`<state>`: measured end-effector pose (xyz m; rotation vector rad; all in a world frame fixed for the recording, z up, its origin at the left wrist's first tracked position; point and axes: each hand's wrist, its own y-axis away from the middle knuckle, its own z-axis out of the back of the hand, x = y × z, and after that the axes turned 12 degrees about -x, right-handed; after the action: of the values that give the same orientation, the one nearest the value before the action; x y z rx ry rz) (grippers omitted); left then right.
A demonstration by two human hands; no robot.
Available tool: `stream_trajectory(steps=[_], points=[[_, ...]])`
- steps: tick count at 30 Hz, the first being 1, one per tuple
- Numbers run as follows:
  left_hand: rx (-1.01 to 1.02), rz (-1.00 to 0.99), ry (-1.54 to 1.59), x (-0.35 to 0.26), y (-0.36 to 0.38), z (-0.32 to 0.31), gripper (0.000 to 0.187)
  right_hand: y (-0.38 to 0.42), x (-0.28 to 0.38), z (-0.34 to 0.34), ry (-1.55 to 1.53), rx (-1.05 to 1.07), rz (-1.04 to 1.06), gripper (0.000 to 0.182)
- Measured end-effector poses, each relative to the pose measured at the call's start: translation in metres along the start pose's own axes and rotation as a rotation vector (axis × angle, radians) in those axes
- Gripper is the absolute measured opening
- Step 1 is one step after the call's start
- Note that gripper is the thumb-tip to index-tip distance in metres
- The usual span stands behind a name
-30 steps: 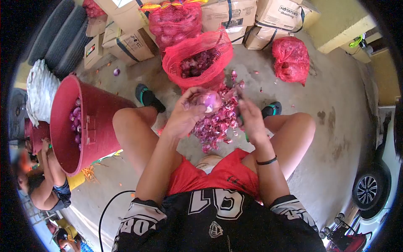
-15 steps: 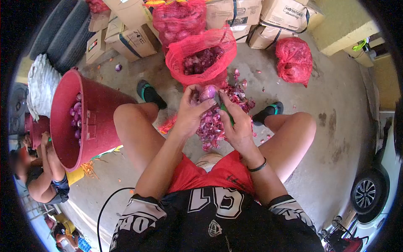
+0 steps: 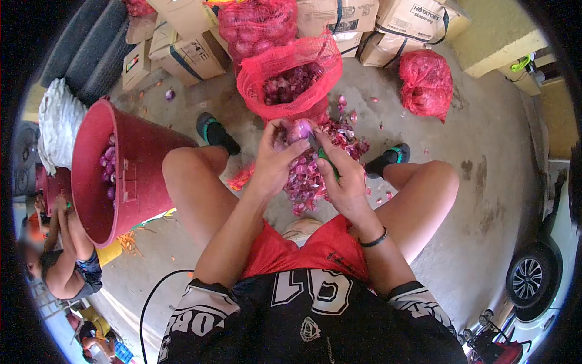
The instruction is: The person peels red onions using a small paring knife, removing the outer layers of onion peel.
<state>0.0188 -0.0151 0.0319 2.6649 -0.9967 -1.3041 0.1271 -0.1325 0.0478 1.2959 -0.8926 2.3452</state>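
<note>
Head view shows the left hand [image 3: 274, 161] gripping a purple onion [image 3: 299, 130] while the right hand [image 3: 342, 179], closed on a green-handled knife [image 3: 321, 155], touches it above the peel pile [image 3: 315, 173].

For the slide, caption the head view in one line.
Seated person's left hand holds a red onion while the right hand works a green-handled knife over a pile of peels.
</note>
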Motion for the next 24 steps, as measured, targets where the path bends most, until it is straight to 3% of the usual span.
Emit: stream_trajectory(steps=[4,7,9,11,15,17,20,24], points=[[0.008,0.003,-0.024,0.005,-0.004,0.008,0.041,0.002,-0.004,0.001,0.146,0.001,0.062,0.041],[0.069,0.001,-0.038,0.007,-0.004,0.011,0.047,0.005,-0.003,0.0,-0.467,-0.034,-0.55,0.041],[0.138,-0.016,-0.049,0.007,-0.004,0.011,0.049,0.0,-0.003,0.005,-0.679,-0.087,-0.625,0.041],[0.177,0.116,0.018,0.002,0.0,0.013,0.053,-0.003,-0.001,0.01,-0.799,-0.131,-0.708,0.043],[0.28,0.239,0.168,-0.013,0.003,0.001,0.06,-0.002,-0.001,0.018,-0.865,-0.083,-0.66,0.043],[0.218,0.204,0.139,-0.006,-0.002,0.004,0.061,0.001,0.002,0.022,-0.863,0.052,-0.581,0.043],[0.17,0.163,0.026,0.0,-0.007,0.007,0.061,0.006,-0.006,0.017,-0.91,0.084,-0.545,0.041],[0.167,0.195,-0.01,-0.005,-0.002,0.01,0.061,-0.006,-0.01,0.028,-0.916,-0.131,-0.676,0.04]])
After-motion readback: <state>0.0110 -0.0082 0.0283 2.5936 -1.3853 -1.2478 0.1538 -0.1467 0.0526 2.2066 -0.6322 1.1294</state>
